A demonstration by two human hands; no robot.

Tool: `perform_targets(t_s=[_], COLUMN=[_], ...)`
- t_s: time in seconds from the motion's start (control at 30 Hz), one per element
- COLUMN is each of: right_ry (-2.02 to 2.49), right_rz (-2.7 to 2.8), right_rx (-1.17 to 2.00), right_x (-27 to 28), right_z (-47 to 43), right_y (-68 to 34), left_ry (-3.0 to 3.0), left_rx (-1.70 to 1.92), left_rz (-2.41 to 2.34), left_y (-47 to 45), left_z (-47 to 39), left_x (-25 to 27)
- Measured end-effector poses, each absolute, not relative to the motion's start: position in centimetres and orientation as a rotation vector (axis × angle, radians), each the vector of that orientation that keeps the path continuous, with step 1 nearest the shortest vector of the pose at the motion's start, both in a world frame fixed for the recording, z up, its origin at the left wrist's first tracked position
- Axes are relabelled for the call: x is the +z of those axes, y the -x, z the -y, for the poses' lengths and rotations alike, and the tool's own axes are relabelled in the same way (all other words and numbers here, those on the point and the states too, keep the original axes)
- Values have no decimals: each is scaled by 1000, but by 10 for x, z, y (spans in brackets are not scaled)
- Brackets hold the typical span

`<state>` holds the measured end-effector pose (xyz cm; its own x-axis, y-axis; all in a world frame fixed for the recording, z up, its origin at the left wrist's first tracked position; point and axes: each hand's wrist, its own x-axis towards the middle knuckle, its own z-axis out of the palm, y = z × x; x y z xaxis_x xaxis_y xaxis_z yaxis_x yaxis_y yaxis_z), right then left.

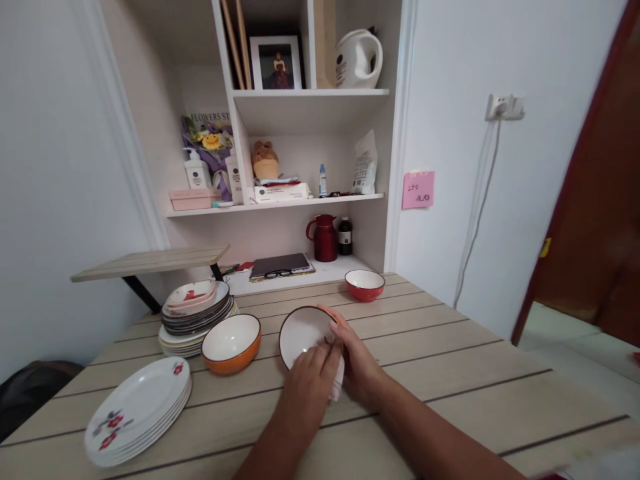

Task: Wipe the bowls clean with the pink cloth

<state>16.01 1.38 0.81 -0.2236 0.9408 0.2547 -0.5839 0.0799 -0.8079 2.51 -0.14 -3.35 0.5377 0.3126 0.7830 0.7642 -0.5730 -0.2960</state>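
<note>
A bowl (301, 331), white inside with a dark rim, is tipped towards me just above or on the table; I cannot tell which. My right hand (359, 363) grips its right side, fingers behind the wall and thumb by the rim. Bunched under my left hand (314, 371) is a pale cloth (338, 385), pressed against the bowl's inside near the right rim. An orange bowl (233, 341) stands upright to the left. Farther back on the right sits a smaller red bowl (365, 287).
White oval plates (143, 403) with red flowers are stacked at front left. Behind them rises a mixed pile of plates and dishes (195, 327), beside a raised wooden shelf (150, 261). A red jug (325, 239) and a dark laptop (280, 265) occupy the white shelving beyond the table.
</note>
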Motion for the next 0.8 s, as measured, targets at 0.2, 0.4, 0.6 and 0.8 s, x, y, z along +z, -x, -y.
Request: perform_targets(t_s=[0.2, 0.4, 0.6, 0.8], right_ry=[483, 529, 528, 505], right_rz=[1173, 1212, 1115, 1045], right_rx=[1368, 1397, 1427, 1496], right_x=[23, 25, 26, 25], right_z=[-17, -18, -11, -8], right_y=[-179, -188, -182, -178], left_ry=[2214, 2087, 2027, 2051], left_rx=[-756, -762, -877, -897], left_rz=[768, 707, 684, 678], left_y=[-11, -6, -3, 0], left_z=[-2, -8, -10, -8], left_x=[-22, -20, -23, -20])
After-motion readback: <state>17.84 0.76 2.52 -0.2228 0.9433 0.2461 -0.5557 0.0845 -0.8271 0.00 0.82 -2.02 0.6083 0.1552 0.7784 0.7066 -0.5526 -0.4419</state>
